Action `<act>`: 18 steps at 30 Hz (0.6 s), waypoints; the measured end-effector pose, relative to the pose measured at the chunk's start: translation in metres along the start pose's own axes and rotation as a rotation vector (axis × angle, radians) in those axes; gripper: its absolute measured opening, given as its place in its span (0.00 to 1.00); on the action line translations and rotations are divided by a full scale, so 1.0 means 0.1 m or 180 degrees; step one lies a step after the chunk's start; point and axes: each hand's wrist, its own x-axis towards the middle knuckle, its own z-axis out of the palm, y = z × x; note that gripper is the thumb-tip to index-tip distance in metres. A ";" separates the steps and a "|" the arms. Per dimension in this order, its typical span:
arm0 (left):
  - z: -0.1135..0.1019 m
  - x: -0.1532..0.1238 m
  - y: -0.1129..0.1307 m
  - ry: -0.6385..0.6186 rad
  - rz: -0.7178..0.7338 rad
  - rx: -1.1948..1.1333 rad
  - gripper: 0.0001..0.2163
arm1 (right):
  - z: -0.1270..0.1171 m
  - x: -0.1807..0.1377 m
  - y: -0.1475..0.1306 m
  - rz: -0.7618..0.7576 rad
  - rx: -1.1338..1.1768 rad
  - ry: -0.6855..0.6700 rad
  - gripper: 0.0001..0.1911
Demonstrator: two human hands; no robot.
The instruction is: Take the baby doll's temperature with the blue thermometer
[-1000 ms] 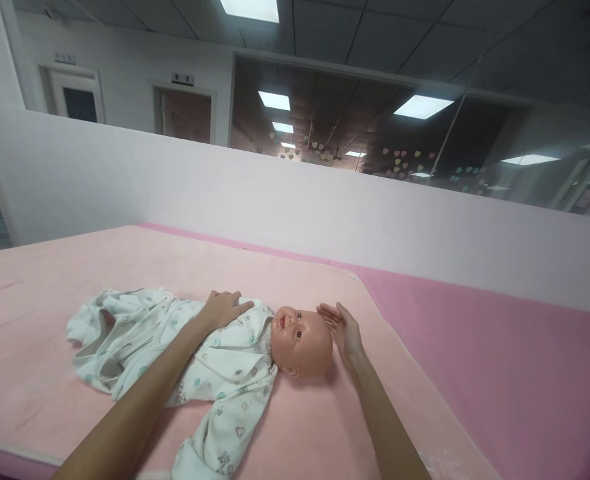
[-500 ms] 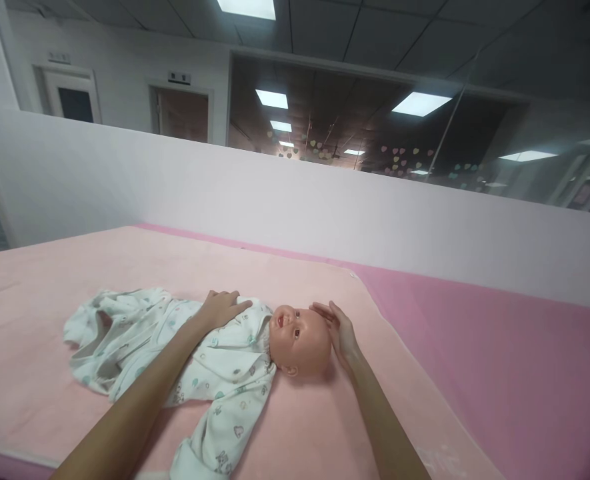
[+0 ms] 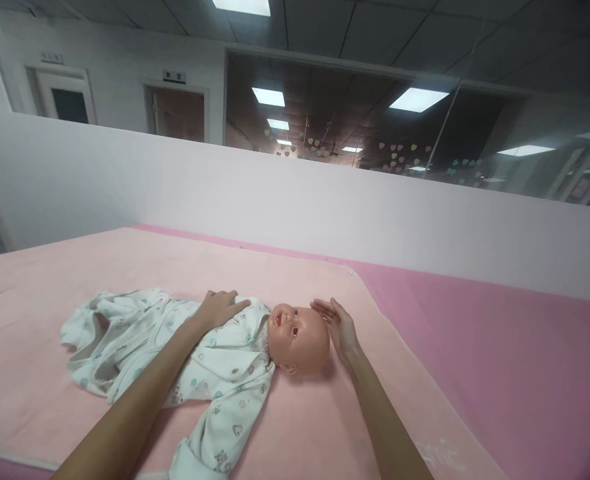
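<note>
A baby doll lies on its back on a pale pink blanket [image 3: 49, 280], its bare head [image 3: 299, 339] pointing right. It wears a white printed romper [image 3: 215, 373], whose empty legs trail off to the left. My left hand [image 3: 218, 308] rests flat on the doll's chest, fingers spread and open. My right hand [image 3: 339, 325] is cupped open against the top of the doll's head, touching it.
The blanket covers a darker pink mattress [image 3: 499, 360] that extends to the right. A low white partition wall [image 3: 325, 200] runs along the far side, with glass panels and office doors behind it. The blanket's front edge is at the lower left.
Both hands keep their places on the doll. The view has tilted slightly, so everything sits a little lower left in the picture.
</note>
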 end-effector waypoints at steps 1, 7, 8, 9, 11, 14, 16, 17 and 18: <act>0.00 0.00 0.00 -0.0008 0.0010 -0.0010 0.24 | -0.01 0.01 0.00 -0.0017 0.0020 0.0006 0.20; 0.00 -0.02 0.01 0.0031 0.0006 -0.0082 0.23 | 0.10 -0.02 0.13 0.0298 0.0009 -0.0212 0.21; 0.00 -0.02 0.01 0.0044 -0.0003 -0.0089 0.23 | 0.12 -0.03 0.15 0.0383 0.0002 -0.0300 0.21; 0.00 -0.02 0.01 0.0048 -0.0017 -0.0092 0.23 | 0.13 -0.04 0.16 0.0433 -0.0004 -0.0356 0.21; -0.01 -0.02 0.01 0.0022 -0.0036 -0.0088 0.23 | 0.13 -0.03 0.15 0.0397 -0.0024 -0.0317 0.21; -0.02 -0.01 0.02 -0.0019 -0.0022 -0.0049 0.25 | 0.07 -0.01 0.09 0.0173 -0.0065 -0.0099 0.20; -0.02 -0.01 0.02 -0.0015 0.0000 -0.0009 0.25 | 0.04 0.01 0.06 0.0045 -0.0059 0.0007 0.20; -0.02 -0.01 0.02 -0.0005 0.0011 0.0011 0.25 | 0.03 0.01 0.05 0.0009 -0.0042 0.0038 0.20; -0.02 -0.01 0.02 0.0003 0.0020 0.0025 0.25 | 0.04 0.00 0.05 0.0003 -0.0026 0.0050 0.20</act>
